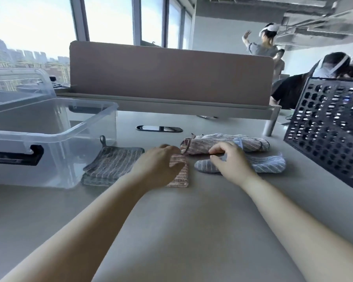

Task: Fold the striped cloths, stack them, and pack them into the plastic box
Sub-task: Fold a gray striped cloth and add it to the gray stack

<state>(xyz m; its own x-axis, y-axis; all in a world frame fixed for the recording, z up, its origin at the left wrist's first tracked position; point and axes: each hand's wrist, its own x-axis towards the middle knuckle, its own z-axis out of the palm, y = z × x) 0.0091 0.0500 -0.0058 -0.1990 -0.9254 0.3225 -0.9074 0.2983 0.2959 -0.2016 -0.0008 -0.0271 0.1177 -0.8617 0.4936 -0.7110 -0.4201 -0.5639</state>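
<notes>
A folded grey striped cloth (pixel 112 166) with a hanging loop lies beside the clear plastic box (pixel 49 137) at the left. My left hand (pixel 157 165) rests on a folded pink striped cloth (pixel 181 174) and pinches its upper corner. My right hand (pixel 230 161) hovers with fingers apart over an unfolded blue-grey striped cloth (pixel 267 164), fingertips close to it. Behind that lies a crumpled pink-brown striped cloth (pixel 222 144). The box stands open with nothing visible inside.
A black perforated crate (pixel 330 131) stands tilted at the right edge. The box lid (pixel 18 86) leans behind the box. A brown desk divider (pixel 171 76) closes the back. A cable port (pixel 159 128) sits in the table (pixel 181 231). Other people are behind the divider.
</notes>
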